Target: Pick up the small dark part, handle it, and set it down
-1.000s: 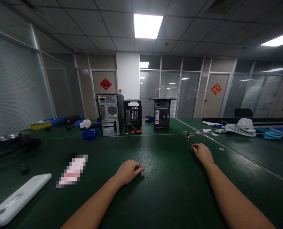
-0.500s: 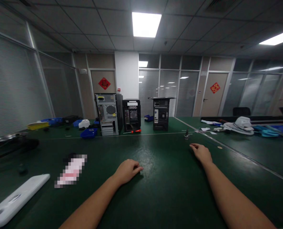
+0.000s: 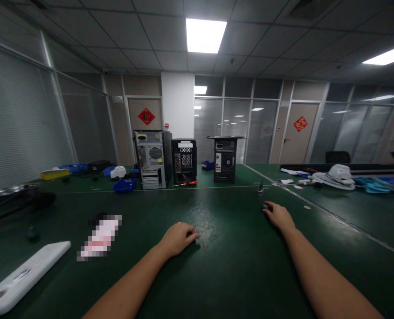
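My left hand point(image 3: 179, 239) rests low over the green tabletop point(image 3: 230, 257), beside a pale scuffed patch. Its fingers are curled, with thumb and forefinger close together; what they hold, if anything, is too small to name. Further right and forward is my right hand point(image 3: 279, 216), closed in a pinch. A small dark metal piece point(image 3: 266, 206) shows at its fingertips. Just beyond that hand, apart from it, a small upright metal part point(image 3: 260, 189) stands on the table.
Three computer cases stand at the back: a large one point(image 3: 154, 159), a black one point(image 3: 184, 161) and another point(image 3: 225, 160). A red screwdriver point(image 3: 191, 183) lies before them. A blue tray point(image 3: 124, 185) is at left, a white device point(image 3: 27, 274) near left, a white hat point(image 3: 337, 176) at right.
The fingers of my right hand have shifted slightly down, and a small dark metal piece now shows at their tips. My left hand has hardly moved.
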Tool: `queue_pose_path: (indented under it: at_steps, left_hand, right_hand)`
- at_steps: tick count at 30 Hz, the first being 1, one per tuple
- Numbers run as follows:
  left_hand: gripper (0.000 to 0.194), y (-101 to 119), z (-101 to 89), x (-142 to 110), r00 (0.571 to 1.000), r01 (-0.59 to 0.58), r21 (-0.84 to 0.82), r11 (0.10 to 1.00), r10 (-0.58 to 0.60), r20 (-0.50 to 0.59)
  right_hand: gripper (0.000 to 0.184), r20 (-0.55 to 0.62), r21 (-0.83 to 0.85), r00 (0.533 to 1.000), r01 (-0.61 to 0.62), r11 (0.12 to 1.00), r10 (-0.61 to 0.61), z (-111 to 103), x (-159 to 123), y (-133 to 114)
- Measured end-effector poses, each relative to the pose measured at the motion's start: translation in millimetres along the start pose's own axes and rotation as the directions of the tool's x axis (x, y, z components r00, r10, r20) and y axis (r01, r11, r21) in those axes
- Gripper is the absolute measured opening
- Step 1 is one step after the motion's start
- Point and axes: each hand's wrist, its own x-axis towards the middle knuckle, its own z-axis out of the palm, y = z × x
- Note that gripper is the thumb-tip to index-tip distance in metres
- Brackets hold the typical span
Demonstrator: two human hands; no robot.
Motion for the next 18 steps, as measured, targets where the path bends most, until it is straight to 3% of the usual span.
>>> queue_pose_path:
  at_steps: [4,8,13,18]
  left_hand:
    - [0.039,0.9,-0.1,0.4,1.0,0.0,0.015,1.0,0.0,-0.004]
    - [0.036,1.3,0.6,0.2,1.0,-0.006,0.017,1.0,0.007,-0.006]
    - [0.031,3.5,3.4,0.5,1.0,-0.005,-0.015,1.0,0.004,-0.016]
    - [0.033,8.5,4.9,1.2,0.999,-0.026,-0.045,0.999,0.024,-0.035]
  right_hand:
    - [0.055,-0.044,0.069,0.994,0.101,0.992,-0.099,-12.3,-8.1,-31.2]
    - [0.042,-0.067,0.221,0.944,0.33,0.918,-0.324,-24.2,-26.0,-86.9]
    - [0.042,-0.014,0.263,0.758,0.632,0.729,-0.653,-31.6,-67.9,-163.9]
    - [0.043,0.113,0.228,0.528,0.811,0.539,-0.842,-30.7,-109.8,-214.3]
